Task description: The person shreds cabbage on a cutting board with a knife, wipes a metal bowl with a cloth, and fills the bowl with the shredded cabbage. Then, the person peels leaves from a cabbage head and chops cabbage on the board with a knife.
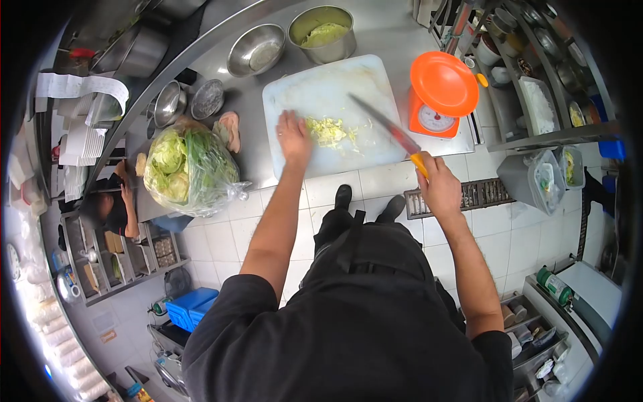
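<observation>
My right hand (439,184) grips the yellow handle of a kitchen knife (388,124), its blade angled up and left over the right side of the white cutting board (362,80). A small heap of shredded lettuce (327,132) lies mid-board, with loose shreds around it. My left hand (295,139) rests on the board just left of the heap, fingers stretched out and slightly blurred, holding nothing. Behind the board, a steel pot (335,48) contains more pale green shreds.
A clear bag of lettuce heads and green leaves (191,167) sits left of the board. Steel bowls (256,50) stand behind it. An orange scale (435,120) is at the right. A person (107,204) is at the far left. A grated floor drain (462,199) lies below.
</observation>
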A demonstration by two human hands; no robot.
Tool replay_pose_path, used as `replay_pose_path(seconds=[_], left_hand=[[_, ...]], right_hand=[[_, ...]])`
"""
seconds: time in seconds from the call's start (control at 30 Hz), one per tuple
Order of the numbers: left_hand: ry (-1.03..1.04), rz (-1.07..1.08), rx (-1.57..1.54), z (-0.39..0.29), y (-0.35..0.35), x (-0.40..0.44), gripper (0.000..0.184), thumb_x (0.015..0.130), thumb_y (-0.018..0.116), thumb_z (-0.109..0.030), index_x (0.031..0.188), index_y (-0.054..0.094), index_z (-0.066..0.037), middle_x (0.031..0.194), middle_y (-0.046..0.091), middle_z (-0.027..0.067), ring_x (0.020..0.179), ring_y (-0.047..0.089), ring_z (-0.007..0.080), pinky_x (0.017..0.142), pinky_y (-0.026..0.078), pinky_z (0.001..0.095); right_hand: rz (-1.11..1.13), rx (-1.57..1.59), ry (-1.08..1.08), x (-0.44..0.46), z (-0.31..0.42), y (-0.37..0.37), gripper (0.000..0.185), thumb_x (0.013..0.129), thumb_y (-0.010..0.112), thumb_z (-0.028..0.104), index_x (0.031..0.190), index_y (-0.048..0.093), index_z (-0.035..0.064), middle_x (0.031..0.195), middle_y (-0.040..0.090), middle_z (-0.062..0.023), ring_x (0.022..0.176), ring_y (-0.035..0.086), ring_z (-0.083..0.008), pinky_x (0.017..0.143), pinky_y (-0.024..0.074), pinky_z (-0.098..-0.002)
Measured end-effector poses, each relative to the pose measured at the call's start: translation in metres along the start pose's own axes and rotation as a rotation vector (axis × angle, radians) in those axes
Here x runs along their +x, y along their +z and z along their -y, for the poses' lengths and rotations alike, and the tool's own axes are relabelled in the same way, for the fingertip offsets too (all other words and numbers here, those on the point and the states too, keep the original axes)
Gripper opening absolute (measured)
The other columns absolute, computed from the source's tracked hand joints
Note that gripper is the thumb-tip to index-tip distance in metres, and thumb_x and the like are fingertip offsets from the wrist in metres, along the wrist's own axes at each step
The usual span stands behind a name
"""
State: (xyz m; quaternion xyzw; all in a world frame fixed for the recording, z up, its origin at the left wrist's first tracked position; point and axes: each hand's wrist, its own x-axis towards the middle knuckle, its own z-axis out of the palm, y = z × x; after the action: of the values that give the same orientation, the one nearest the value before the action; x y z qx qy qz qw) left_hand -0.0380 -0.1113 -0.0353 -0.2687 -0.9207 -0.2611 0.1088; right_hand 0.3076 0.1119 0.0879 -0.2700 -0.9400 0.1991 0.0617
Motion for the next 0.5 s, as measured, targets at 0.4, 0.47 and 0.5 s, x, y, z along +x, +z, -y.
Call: replay_pose_path(seconds=[0.4, 0.47, 0.5], left_hand=[[0.042, -0.049, -0.502, 0.003, -0.029, 0.013, 0.031, 0.102, 0.052, -0.003, 0.13, 0.065, 0.002, 0.14, 0.061, 0.0233, 0.13, 0.058, 0.0415, 0.114, 0.045, 0.0465], [0.061, -0.067, -0.416, 0.017, -0.025, 0.023, 0.031, 0.102, 0.052, -0.004, 0.13, 0.065, 0.001, 0.141, 0.061, 0.0222, 0.131, 0.058, 0.0411, 0.116, 0.043, 0.0479], [0.121, -0.054, -0.334, 0.02, -0.022, 0.027, 0.031, 0.103, 0.052, -0.006, 0.13, 0.066, 0.001, 0.141, 0.062, 0.0214, 0.132, 0.057, 0.0408, 0.118, 0.041, 0.0488]], right_hand=[[0.176, 0.073, 0.197, 0.01, 0.136, 0.096, 0.049, 0.107, 0.058, 0.027, 0.151, 0.046, 0.0105, 0.119, 0.066, -0.0193, 0.094, 0.073, -0.0414, 0.078, 0.06, -0.0531], [0.177, 0.094, 0.182, 0.012, 0.156, 0.097, 0.048, 0.107, 0.059, 0.027, 0.15, 0.048, 0.0099, 0.117, 0.067, -0.0195, 0.094, 0.073, -0.0419, 0.078, 0.0595, -0.0532], [0.18, 0.107, 0.175, 0.012, 0.164, 0.098, 0.047, 0.106, 0.059, 0.027, 0.149, 0.049, 0.0096, 0.116, 0.068, -0.0195, 0.094, 0.073, -0.0422, 0.078, 0.0592, -0.0532]])
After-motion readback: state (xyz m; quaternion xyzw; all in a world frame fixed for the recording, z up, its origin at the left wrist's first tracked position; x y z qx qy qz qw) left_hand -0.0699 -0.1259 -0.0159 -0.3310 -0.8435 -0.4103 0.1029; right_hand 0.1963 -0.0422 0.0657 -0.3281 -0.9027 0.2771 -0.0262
